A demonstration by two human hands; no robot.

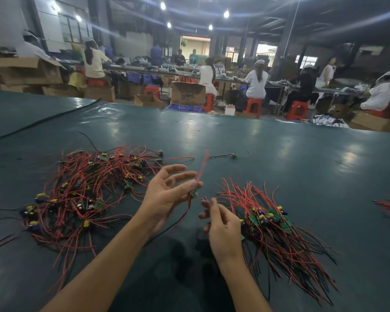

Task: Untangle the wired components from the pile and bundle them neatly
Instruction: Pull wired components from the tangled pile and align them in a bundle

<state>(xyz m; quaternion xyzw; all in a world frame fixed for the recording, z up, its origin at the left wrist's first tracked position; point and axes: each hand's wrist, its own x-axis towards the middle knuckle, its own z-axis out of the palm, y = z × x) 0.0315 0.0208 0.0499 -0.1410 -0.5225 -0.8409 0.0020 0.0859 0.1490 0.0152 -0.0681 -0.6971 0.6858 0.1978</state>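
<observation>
1 wired component (194,192) is held off the green table (279,154). Its small green board is pinched between the thumb and a fingertip of the left hand (164,194), whose other fingers are spread. Its red lead (202,167) stands up toward 12 o'clock. Its black lead (185,216) trails down toward 7 o'clock and looks free of the tangled pile (83,192) at 9 o'clock.

The right hand (222,224) hovers at 5 o'clock of the board with its fingers loosely curled; I cannot tell whether it holds anything.

The step in hand seems to be straightening this piece for the sorted bundle (277,224) at 3 o'clock. It is best done by pinching only the board and drawing both leads through the right fingers until they run parallel. The piece can then be laid board against boards, with its leads pointing the way the others do. 1 stray component (234,156) lies at 1 o'clock.
</observation>
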